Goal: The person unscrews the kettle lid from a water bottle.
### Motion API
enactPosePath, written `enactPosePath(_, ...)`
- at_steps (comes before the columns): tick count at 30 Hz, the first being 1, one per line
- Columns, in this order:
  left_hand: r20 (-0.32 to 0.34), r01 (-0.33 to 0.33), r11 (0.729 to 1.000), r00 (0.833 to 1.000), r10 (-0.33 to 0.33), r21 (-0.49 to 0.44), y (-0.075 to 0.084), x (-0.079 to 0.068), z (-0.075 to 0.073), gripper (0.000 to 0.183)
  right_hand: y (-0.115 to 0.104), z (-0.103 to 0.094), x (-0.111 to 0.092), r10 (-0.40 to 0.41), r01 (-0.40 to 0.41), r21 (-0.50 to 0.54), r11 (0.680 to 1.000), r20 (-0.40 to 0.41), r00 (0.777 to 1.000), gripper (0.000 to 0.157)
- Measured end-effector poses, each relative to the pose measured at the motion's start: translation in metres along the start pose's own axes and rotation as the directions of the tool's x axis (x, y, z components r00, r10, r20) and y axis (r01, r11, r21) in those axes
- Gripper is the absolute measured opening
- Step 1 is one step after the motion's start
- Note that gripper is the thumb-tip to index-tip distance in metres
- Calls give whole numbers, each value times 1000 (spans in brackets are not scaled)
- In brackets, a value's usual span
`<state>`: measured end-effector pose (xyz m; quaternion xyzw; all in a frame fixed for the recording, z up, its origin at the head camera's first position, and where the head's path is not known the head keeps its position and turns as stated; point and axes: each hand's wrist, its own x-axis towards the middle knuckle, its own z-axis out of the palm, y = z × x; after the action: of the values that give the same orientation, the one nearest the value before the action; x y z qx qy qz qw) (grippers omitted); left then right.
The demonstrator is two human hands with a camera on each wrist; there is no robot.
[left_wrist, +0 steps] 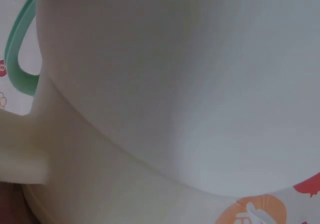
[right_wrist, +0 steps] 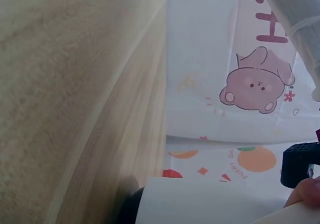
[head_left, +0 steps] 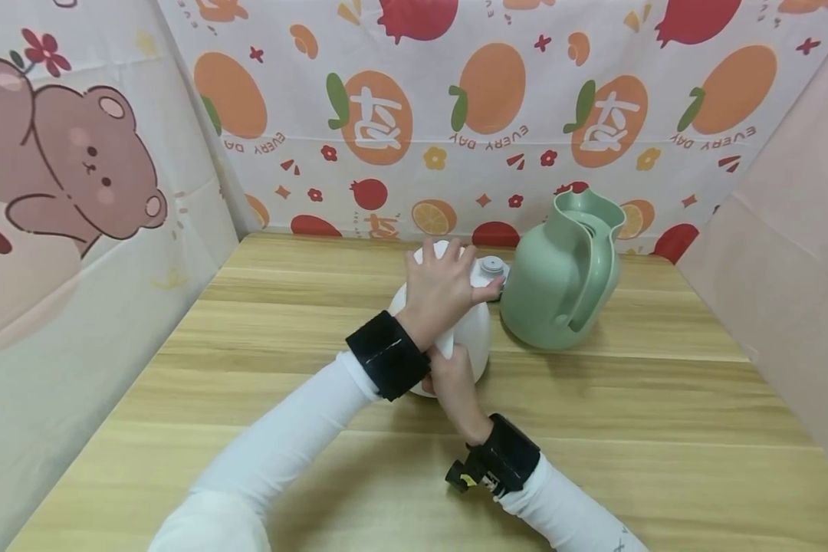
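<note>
Topping white jug (head_left: pixel 480 337), left hand (head_left: pixel 441 287) lies spread; right hand (head_left: pixel 453 383) grips handle (head_left: pixel 446 343), we see. Green jug (head_left: pixel 543 284) just right; back edge (head_left: pixel 317 238) near, surface (head_left: pixel 248 376) stretching left and frontward.

Count by kind: 2 hands, left hand (head_left: pixel 443 287) and right hand (head_left: pixel 455 383). 1 white pot (head_left: pixel 476 337), under left fingers, its handle in right fingers. 1 green jug (head_left: pixel 541 280), right of all fingers. 1 grey round knob (head_left: pixel 492 265), just beyond left thumb. 2 black wristbands (head_left: pixel 389 356), 2 white sleeves (head_left: pixel 303 422), one each behind each hand's fingers. 1 wooden tabletop (head_left: pixel 662 429), below the fingers. 1 fruit-print cloth (head_left: pixel 421 107), beyond the fingertips.
</note>
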<state>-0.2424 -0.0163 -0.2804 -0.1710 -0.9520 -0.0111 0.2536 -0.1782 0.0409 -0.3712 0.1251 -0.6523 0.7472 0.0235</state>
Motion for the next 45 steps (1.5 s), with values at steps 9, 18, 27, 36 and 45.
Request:
enactPosePath(9, 233, -124, 975, 958, 166, -187, -26, 6, -7, 76, 1, 0, 3, -1, -15, 149, 989, 106, 994, 38)
enactPosePath(18, 188, -211, 839, 920, 344, -501, -59, 14, 0, 64, 0, -2, -1, 18, -29, 109, 994, 100, 995, 39)
enactPosePath(27, 131, -150, 886, 965, 228, -439, -44, 11, 0, 61, -1, -2, 1, 3, -6, 83, 997, 29, 1000, 42)
enactPosePath(36, 78, -23, 918, 995, 59, -396, -30, 2, 0, 60, -1, 0, 1, 30, -35, 123, 992, 48, 998, 40)
enactPosePath(45, 44, 102, 957, 995, -93, -272, -15, -1, 0, 59, -1, -1, 1, -6, -5, 143, 990, 73, 997, 29)
